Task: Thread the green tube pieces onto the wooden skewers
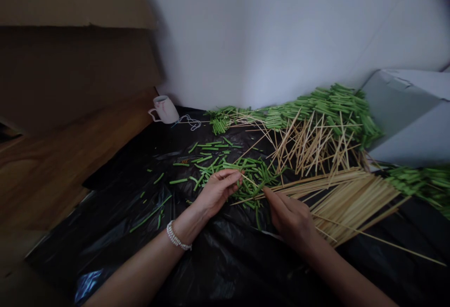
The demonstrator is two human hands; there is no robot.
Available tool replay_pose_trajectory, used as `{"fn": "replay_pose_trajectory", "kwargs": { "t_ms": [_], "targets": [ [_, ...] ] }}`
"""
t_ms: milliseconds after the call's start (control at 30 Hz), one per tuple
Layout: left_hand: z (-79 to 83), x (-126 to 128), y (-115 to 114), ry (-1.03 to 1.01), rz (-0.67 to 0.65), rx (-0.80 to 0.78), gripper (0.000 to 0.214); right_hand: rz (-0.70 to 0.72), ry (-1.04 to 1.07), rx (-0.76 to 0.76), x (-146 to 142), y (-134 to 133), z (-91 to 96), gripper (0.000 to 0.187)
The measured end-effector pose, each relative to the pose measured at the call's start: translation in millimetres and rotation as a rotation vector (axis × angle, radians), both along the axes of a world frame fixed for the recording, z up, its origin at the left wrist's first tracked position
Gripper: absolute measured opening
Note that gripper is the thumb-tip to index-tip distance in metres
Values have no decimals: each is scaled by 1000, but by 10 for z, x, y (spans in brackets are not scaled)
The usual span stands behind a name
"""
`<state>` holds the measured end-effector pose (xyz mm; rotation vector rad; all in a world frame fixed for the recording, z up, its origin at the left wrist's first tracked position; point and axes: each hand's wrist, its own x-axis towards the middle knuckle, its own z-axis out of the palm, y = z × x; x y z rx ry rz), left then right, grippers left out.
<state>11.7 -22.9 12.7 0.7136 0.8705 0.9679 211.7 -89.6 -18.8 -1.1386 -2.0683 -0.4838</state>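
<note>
My left hand point(222, 189), with a beaded bracelet point(175, 235) at the wrist, pinches thumb and fingers together over the pile of cut green stalk pieces point(262, 171). What those fingertips hold is too small to make out. A thin wooden skewer point(250, 180) runs from them down to my right hand point(291, 214), whose fingers are closed on it. The skewer seems to come out again below the right wrist. Beside that hand lies a thick bundle of bare wooden skewers point(362, 199).
Black plastic sheeting point(218, 260) covers the work surface. Skewers loaded with green pieces point(330, 105) are heaped along the white wall. A mug point(166, 110) and thin string point(190, 122) sit at the back left. Cardboard point(77, 63) stands left, a white box point(411, 115) right.
</note>
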Motion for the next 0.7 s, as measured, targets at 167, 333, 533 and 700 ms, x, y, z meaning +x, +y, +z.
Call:
{"fn": "replay_pose_trajectory", "kwargs": {
  "t_ms": [167,333,533,700],
  "targets": [
    [15,-16,11,54,7,47,18,9,-4,0,-12,-4,-20,37],
    [19,-2,6,131,5,108,19,21,15,-6,-29,-4,1,36],
    [17,32,-53,218,-101,206,17,50,41,-1,-56,-5,26,40],
    [6,33,-72,269,-115,257,16,90,66,-24,-51,-12,-5,43]
  ]
}}
